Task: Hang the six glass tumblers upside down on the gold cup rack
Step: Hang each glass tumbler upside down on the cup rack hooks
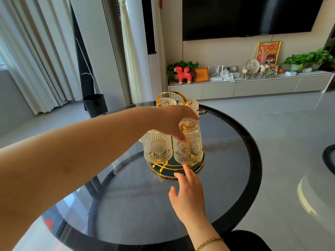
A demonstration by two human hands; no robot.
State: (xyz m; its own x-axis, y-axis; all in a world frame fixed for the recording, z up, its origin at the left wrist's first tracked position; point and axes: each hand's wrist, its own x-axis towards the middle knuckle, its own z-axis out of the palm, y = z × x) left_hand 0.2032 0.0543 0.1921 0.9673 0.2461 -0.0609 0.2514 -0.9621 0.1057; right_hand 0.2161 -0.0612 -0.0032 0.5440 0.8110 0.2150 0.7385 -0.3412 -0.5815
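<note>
The gold cup rack (176, 169) with a dark green round base and a gold ring handle (171, 96) stands on the round glass table (226, 178). Several embossed glass tumblers hang upside down on it. My left hand (172, 122) reaches over the rack and grips the near right tumbler (188, 145) by its upturned bottom. A second tumbler (157, 149) hangs just left of it, and two more (189, 104) show behind my hand. My right hand (188, 192) is open, its fingertips touching the front rim of the rack's base.
The table has a black rim and a dark glass top. A black bin (95, 105) stands on the floor beyond the table at the left. A TV cabinet (253, 87) with ornaments and plants runs along the far wall. A dark round seat edge (329, 158) shows at the right.
</note>
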